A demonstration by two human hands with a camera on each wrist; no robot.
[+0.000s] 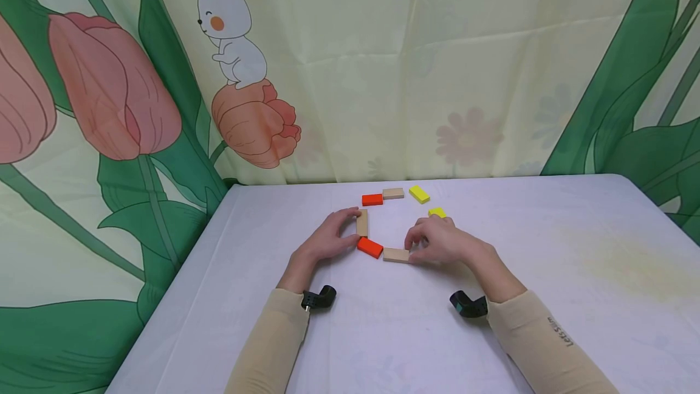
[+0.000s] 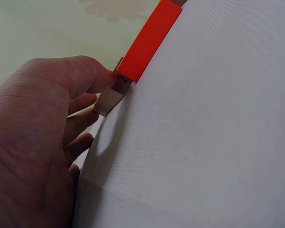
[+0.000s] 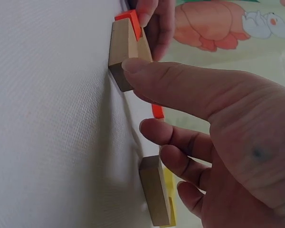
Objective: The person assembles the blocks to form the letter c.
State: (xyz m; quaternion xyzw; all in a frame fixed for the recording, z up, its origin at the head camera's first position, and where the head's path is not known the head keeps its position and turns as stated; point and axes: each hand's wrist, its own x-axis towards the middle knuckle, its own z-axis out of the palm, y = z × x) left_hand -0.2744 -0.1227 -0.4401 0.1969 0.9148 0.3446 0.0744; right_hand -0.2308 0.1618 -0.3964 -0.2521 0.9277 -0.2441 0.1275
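Note:
In the head view, my left hand (image 1: 332, 237) is at the left side of a rough ring of small blocks. Its thumb and index finger hold a plain wooden block (image 1: 362, 224) by its two ends. The thumb also lies right at the corner of a red block (image 1: 370, 247). My right hand (image 1: 440, 241) pinches the right end of another plain wooden block (image 1: 396, 255), whose left end meets that red block. The right wrist view shows the thumb on this block's end face, the index finger mostly hidden behind it. A further wooden block (image 3: 154, 190) stands below the right fingers.
Farther back on the white-covered table (image 1: 547, 248) lie another red block (image 1: 372, 199), a wooden block (image 1: 393, 193) and a yellow block (image 1: 419, 194). A second yellow block (image 1: 437, 212) shows partly behind the right hand. A printed curtain (image 1: 372, 78) hangs behind the table.

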